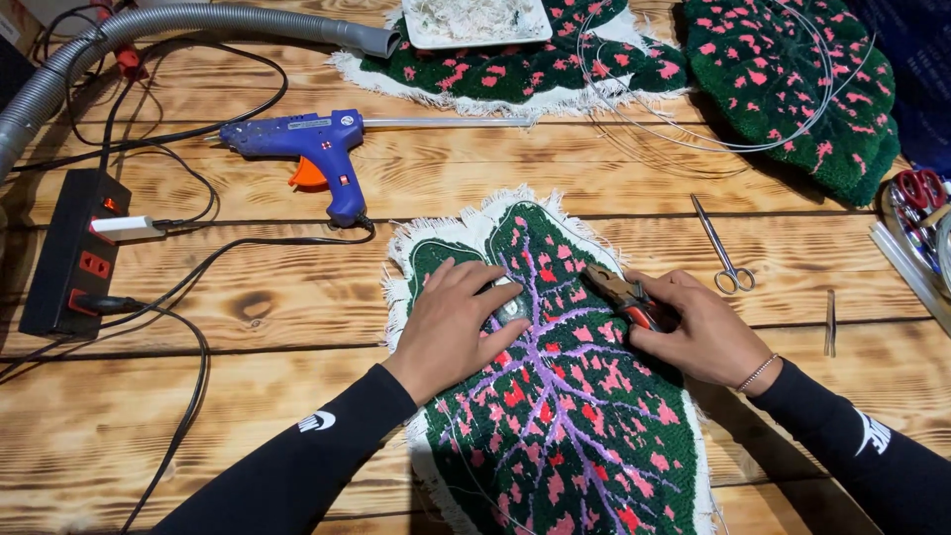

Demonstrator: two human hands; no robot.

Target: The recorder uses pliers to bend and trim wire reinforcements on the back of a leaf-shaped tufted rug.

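Wooden table [297, 297]: both hands on leaf rug [575, 416], fringe free.

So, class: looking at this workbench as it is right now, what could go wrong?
1. The pliers in the right hand point toward the left hand on the leaf rug; a slip might nick fingers or tufts.
2. The glue gun lies beside loose cables; a snagged sleeve could drag it.

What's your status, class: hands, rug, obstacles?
Left hand flat on leaf rug. Right hand grips pliers over it. Glue gun, scissors lie apart.
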